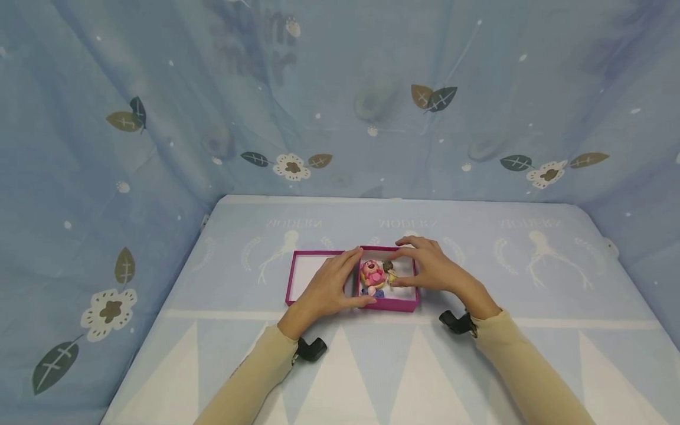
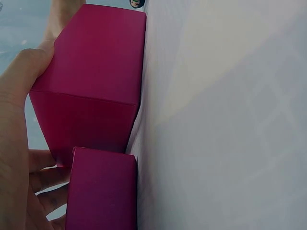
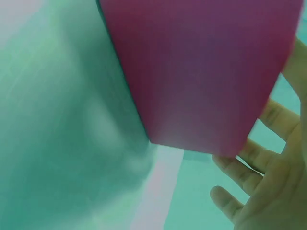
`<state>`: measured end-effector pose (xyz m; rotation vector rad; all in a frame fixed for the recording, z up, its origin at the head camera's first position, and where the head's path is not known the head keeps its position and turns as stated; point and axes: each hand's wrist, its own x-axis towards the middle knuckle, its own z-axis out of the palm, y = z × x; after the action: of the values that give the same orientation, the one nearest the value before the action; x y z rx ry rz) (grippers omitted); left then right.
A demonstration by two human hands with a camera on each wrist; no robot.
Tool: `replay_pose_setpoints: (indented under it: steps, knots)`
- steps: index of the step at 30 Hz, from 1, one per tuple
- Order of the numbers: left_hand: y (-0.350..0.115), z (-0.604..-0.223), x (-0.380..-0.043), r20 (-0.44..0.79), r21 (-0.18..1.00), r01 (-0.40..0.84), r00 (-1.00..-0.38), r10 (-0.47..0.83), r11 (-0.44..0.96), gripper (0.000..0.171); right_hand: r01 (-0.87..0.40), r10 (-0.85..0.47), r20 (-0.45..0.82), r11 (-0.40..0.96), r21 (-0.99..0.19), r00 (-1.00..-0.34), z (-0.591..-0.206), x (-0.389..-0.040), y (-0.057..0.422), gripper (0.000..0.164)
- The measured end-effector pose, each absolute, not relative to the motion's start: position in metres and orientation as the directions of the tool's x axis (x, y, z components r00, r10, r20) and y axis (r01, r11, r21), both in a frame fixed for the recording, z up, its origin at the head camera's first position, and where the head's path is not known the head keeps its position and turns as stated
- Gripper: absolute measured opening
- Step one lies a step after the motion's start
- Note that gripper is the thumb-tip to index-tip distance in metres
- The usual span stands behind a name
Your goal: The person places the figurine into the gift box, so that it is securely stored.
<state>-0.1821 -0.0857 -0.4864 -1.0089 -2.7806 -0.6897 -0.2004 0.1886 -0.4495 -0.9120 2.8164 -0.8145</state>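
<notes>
A magenta open box (image 1: 390, 305) with a white inside stands on the table, walls upright. My left hand (image 1: 330, 287) grips its left end, thumb along the front edge and fingers toward the back corner. Inside lie a pink round-bodied figurine (image 1: 373, 274), a blue-and-white piece (image 1: 374, 292) below it, and a small yellow figurine with a dark top (image 1: 389, 268). My right hand (image 1: 432, 268) reaches over the right wall and holds the small figurine between thumb and index finger. In the right wrist view, its other fingers lie along the box wall (image 3: 201, 72).
A shallower magenta tray, like a lid (image 1: 308, 276), lies open side up against the box's left side, partly behind my left hand. The pale blue patterned tablecloth (image 1: 340, 366) covers the table. A blue fabric curtain (image 1: 340, 106) hangs behind and at both sides.
</notes>
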Motion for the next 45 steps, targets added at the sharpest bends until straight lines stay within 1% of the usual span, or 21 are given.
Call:
replay_pose_setpoints:
  steps: [5,9,14,21,26,30,36,41,45]
  knots:
    - [-0.085,-0.486,-0.183,0.244,0.386,0.624,-0.779,0.578,0.679,0.103,-0.53,-0.55,0.125,0.681,-0.506,-0.826,-0.445,-0.193,0.2,0.057]
    - [-0.084,-0.486,-0.183,0.249,0.385,0.629,-0.775,0.581,0.675,0.103,-0.491,-0.513,0.115,0.698,-0.521,-0.851,-0.442,-0.184,0.214,0.061]
    - [-0.084,-0.485,-0.182,0.252,0.39,0.63,-0.775,0.58,0.672,0.102,-0.465,-0.485,0.118,0.696,-0.548,-0.866,-0.442,-0.171,0.237,0.06]
    - [-0.085,-0.486,-0.182,0.25,0.393,0.626,-0.778,0.577,0.673,0.102,-0.477,-0.443,0.205,0.684,-0.552,-0.873,-0.443,-0.163,0.278,0.06]
    - [-0.086,-0.488,-0.182,0.251,0.391,0.626,-0.778,0.576,0.675,0.103,-0.439,-0.422,0.173,0.689,-0.577,-0.89,-0.449,-0.156,0.301,0.061]
    - [-0.085,-0.488,-0.183,0.254,0.393,0.625,-0.779,0.574,0.674,0.103,-0.404,-0.415,0.124,0.7,-0.589,-0.901,-0.461,-0.148,0.31,0.064]
    - [-0.085,-0.487,-0.183,0.24,0.393,0.62,-0.782,0.575,0.679,0.103,-0.414,-0.402,0.147,0.729,-0.545,-0.903,-0.481,-0.133,0.318,0.067]
    - [-0.085,-0.486,-0.183,0.23,0.397,0.615,-0.786,0.574,0.682,0.103,-0.435,-0.413,0.164,0.736,-0.519,-0.896,-0.488,-0.127,0.324,0.072]
    - [-0.085,-0.486,-0.183,0.234,0.39,0.617,-0.784,0.575,0.683,0.103,-0.432,-0.416,0.159,0.724,-0.538,-0.895,-0.49,-0.124,0.326,0.066]
